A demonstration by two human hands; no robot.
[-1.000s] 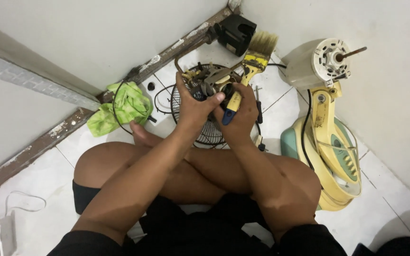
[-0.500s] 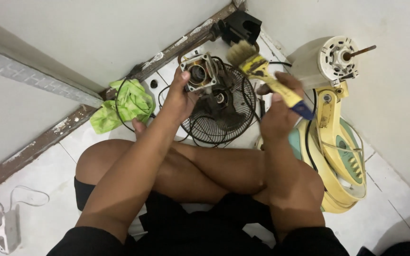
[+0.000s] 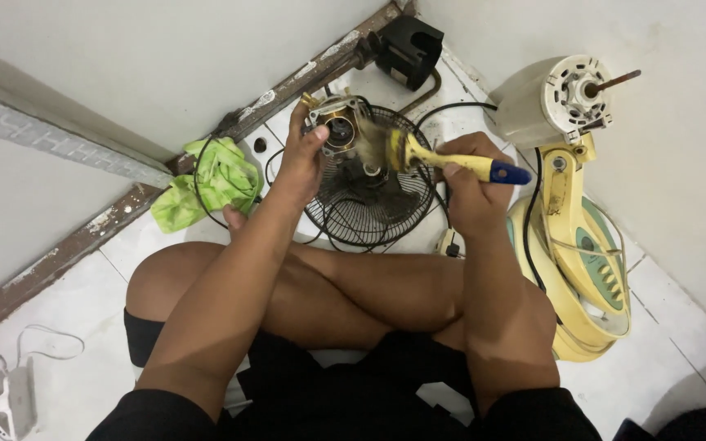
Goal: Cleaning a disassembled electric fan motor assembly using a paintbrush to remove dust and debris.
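Sitting cross-legged on the white tiled floor (image 3: 83,384), the person works over a dismantled yellow fan body (image 3: 582,269) lying at their right with its cream motor head (image 3: 553,98) pointing up at the wall. A black wire fan guard (image 3: 369,204) lies flat on the floor ahead of the knees, a green rag (image 3: 210,181) just beside it to the left.

Above the guard, the left hand (image 3: 300,159) is closed around the rim of a small metal motor housing (image 3: 338,126), fingers wrapped on its edge, lifting it clear of the guard. It looks rigid, fairly dense for its size and probably greasy, so a grip on the outer rim, away from the central bearing, seems soundest.

The right hand (image 3: 463,184) is wrapped shut on the yellow handle of a paintbrush (image 3: 451,162), whose soft, blurred bristles touch the housing. Light and stiff in the handle, it handles best held mid-shaft.
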